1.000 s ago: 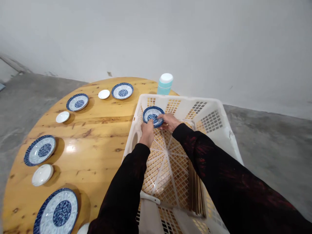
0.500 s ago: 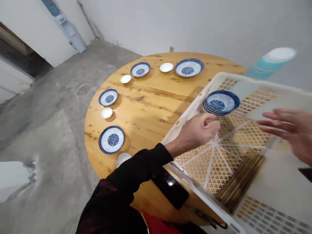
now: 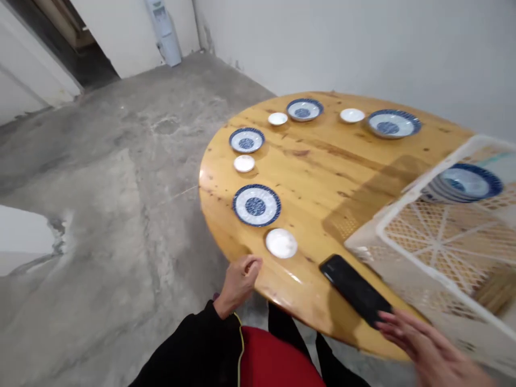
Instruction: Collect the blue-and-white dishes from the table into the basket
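1 end of the black phone (image 3: 355,290) is covered, in the head view, by your right hand (image 3: 433,349), and you cannot tell whether they touch. That hand is blurred and cut off by the bottom edge, fingers extended and open. The white basket (image 3: 397,269) runs past the right edge, its brown bundle (image 3: 497,290) smeared; the blue-rimmed bowls (image 3: 470,184) sit stacked inside, their count unclear. Your left hand (image 3: 239,282), fingers loosely curled, hides its palm beside the table (image 3: 310,183), near 1 white dish (image 3: 281,243); you cannot tell if it's fully closed.
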{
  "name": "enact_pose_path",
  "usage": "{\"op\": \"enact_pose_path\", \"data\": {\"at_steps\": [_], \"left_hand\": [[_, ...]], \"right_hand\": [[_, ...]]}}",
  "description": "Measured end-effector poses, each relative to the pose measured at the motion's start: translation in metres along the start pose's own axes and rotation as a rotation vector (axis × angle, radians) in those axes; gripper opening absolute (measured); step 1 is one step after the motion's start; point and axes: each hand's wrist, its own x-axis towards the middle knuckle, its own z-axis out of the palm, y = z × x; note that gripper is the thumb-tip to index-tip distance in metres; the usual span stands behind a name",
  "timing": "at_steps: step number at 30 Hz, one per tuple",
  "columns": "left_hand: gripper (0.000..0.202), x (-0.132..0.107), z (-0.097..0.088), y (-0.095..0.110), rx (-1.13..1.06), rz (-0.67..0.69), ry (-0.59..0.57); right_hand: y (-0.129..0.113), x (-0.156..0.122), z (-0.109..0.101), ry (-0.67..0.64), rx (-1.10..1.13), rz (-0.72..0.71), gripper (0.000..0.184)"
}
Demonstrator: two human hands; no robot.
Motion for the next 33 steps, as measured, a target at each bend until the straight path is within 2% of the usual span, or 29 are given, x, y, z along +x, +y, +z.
{"op": "enact_pose_path", "data": {"at_steps": [2, 4, 6, 8, 10, 12, 15, 18, 20, 24, 28, 33], "left_hand": [[0.024, -0.037, -0.046, -0.044, -0.047, -0.132, 0.084], [0.025, -0.074, -0.091, -0.078, -0.072, -0.246, 0.157], [0.027, -0.106, -0.129, -0.104, -0.081, -0.336, 0.236], [0.029, -0.131, -0.159, -0.122, -0.105, -0.395, 0.321], [0.030, -0.145, -0.180, -0.135, -0.141, -0.428, 0.415], [0.032, -0.148, -0.192, -0.144, -0.177, -0.450, 0.494], [0.034, -0.139, -0.206, -0.152, -0.209, -0.482, 0.516], [0.034, -0.118, -0.221, -0.155, -0.184, -0.497, 0.422], [0.033, -0.095, -0.235, -0.157, -0.148, -0.492, 0.358], [0.041, -0.025, -0.272, -0.154, -0.094, -0.435, 0.244], [0.048, 0.066, -0.329, -0.142, -0.057, -0.417, 0.139], [0.060, 0.173, -0.412, -0.122, -0.047, -0.453, 0.215]], "right_hand": [[0.012, -0.052, 0.066, -0.047, 0.069, 0.013, 0.038], [0.018, -0.088, 0.123, -0.166, 0.101, 0.066, 0.040], [0.021, -0.112, 0.170, -0.328, 0.095, 0.123, 0.043], [0.020, -0.130, 0.210, -0.505, 0.042, 0.161, 0.045], [0.017, -0.145, 0.244, -0.666, -0.032, 0.169, 0.045], [0.015, -0.155, 0.272, -0.784, -0.102, 0.142, 0.044], [0.011, -0.162, 0.307, -0.852, -0.168, 0.097, 0.039], [0.007, -0.159, 0.342, -0.859, -0.200, 0.127, 0.035], [0.004, -0.153, 0.370, -0.877, -0.214, 0.161, 0.034], [-0.012, -0.129, 0.444, -0.946, -0.218, 0.164, 0.032], [-0.049, -0.095, 0.534, -0.943, -0.186, 0.117, 0.028], [-0.120, -0.051, 0.637, -0.910, -0.119, 0.073, 0.027]]}}
